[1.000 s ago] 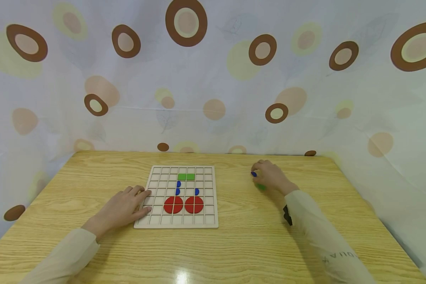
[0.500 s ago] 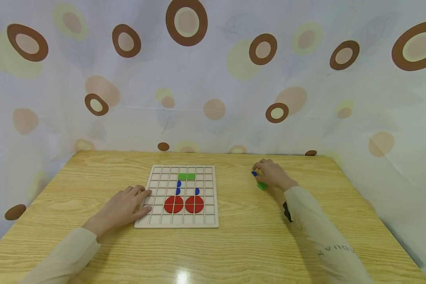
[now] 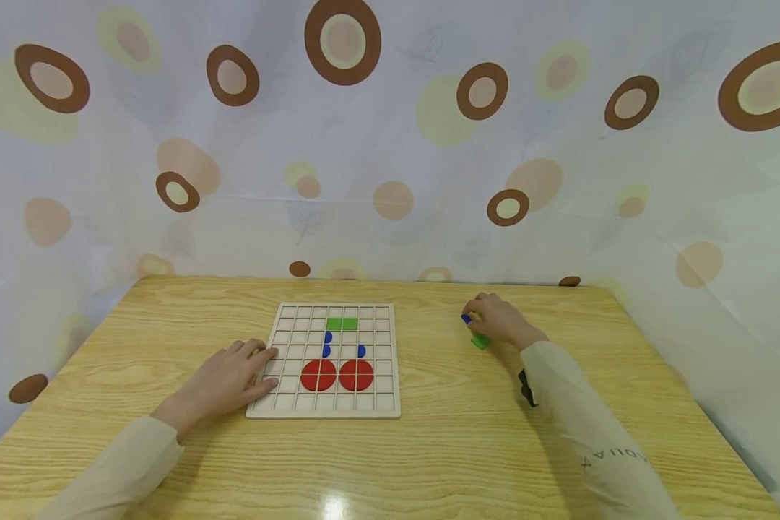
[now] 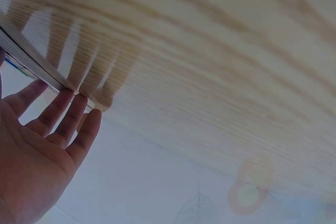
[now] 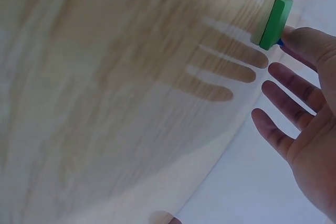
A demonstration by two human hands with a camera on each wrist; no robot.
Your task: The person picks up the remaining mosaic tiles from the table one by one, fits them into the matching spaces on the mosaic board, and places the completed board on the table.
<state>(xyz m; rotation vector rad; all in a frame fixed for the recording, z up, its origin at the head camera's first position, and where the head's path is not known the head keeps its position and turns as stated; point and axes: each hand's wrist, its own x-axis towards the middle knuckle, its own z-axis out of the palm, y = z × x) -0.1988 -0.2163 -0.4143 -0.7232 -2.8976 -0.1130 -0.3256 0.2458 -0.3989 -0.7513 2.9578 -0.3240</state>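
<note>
Circle-printed cloth [image 3: 390, 144] behind a wood-grain surface [image 3: 429, 462]

Farthest left, your left hand [image 3: 217, 383] has its fingers spread and relaxed, with thumb and fingertips at the left edge of a white gridded board [image 3: 390, 404]. That board lies flat on the surface, left of centre. Across it, left to right, you have a left red circle [image 3: 312, 369] cut by the grid bars, two blue half-discs [image 3: 328, 336] one behind the other beyond it, a side-by-side pair of green rectangles [image 3: 334, 323] farther back, a right red circle [image 3: 349, 368], and a lone blue half-disc [image 3: 361, 351] just beyond that circle.

Well apart to the right of the board, a small blue piece [image 3: 466, 318] is pinched between thumb and finger of your right hand [image 3: 497, 319]. Just below the pinch, beside the thumb, is a green block [image 3: 479, 341]; you cannot tell whether it sits free on the surface or is held too.
</note>
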